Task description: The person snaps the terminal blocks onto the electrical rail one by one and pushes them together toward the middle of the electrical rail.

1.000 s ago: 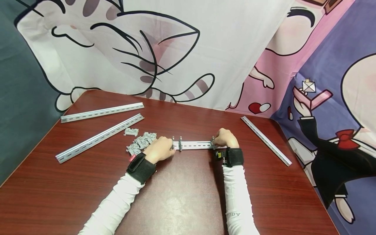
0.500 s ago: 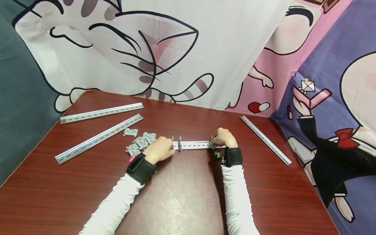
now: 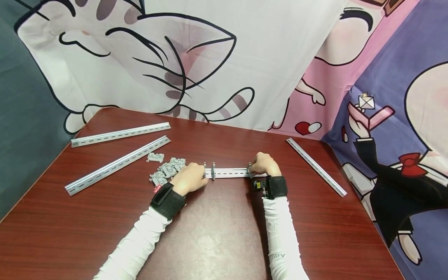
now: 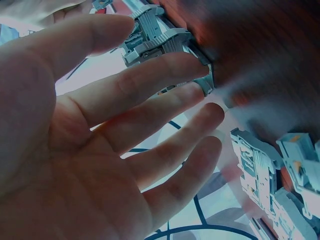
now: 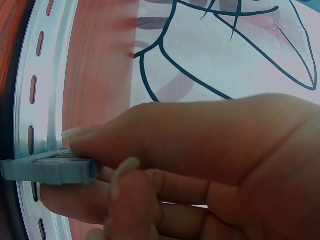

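Note:
A slotted metal DIN rail [image 3: 231, 173] lies crosswise on the table between both hands. My left hand [image 3: 189, 179] is at its left end; in the left wrist view its fingers [image 4: 150, 120] are spread and fairly straight, fingertips right at the rail's end. Two grey terminal blocks [image 4: 165, 42] stand on the rail beside that hand. Toward the rail's right end, my right hand [image 3: 266, 164] pinches another grey terminal block [image 5: 55, 169] between thumb and fingers. That block sits across the rail, over its slots.
A heap of loose grey terminal blocks [image 3: 168, 171] lies left of my left hand, with a single block [image 3: 155, 157] behind it. Two more rails, a front one [image 3: 119, 165] and a back one [image 3: 120, 134], lie at the left. Another rail [image 3: 316, 167] lies at the right.
My right hand has shifted slightly left along the rail, and the pinched terminal block has moved with it. My left hand has stayed at the rail's left end.

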Available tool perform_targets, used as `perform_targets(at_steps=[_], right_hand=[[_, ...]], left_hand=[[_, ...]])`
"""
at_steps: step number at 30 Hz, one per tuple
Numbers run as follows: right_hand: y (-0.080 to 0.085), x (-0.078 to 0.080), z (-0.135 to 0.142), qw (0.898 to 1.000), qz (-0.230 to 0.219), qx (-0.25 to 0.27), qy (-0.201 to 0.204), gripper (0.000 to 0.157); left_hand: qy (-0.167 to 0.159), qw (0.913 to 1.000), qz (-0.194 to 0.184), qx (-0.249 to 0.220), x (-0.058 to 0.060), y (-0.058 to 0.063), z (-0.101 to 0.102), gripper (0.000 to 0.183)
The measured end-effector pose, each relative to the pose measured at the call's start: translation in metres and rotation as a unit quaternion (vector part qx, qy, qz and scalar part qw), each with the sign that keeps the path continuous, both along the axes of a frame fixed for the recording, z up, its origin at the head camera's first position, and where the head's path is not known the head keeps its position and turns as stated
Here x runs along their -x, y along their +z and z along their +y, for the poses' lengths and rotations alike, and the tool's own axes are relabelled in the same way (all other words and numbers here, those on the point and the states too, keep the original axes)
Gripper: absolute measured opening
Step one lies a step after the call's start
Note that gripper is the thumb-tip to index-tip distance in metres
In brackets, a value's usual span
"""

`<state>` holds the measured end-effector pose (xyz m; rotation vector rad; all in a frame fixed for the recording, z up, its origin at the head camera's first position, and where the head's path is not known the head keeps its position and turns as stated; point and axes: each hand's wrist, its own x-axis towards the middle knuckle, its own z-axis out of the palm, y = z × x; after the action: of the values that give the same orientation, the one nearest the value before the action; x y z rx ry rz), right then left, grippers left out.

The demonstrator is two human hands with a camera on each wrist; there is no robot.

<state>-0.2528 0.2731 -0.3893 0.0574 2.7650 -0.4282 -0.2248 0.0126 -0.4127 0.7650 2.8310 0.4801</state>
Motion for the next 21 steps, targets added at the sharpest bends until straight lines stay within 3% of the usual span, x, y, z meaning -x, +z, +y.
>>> perform_targets(at_steps=[14, 21], right_hand=[[-0.0022, -0.0016, -0.0059, 1.000, 0.011, 0.014, 0.007, 0.009], [-0.0033, 0.0004, -0.0084, 1.000, 0.016, 0.008, 0.007, 0.008]], left_hand=[[0.002, 0.9999, -0.004, -0.014, -0.0016, 0.0000, 0.0002, 0.030], [-0.002, 0.9998, 0.018, -0.005, -0.0016, -0.0007, 0.0014, 0.026]])
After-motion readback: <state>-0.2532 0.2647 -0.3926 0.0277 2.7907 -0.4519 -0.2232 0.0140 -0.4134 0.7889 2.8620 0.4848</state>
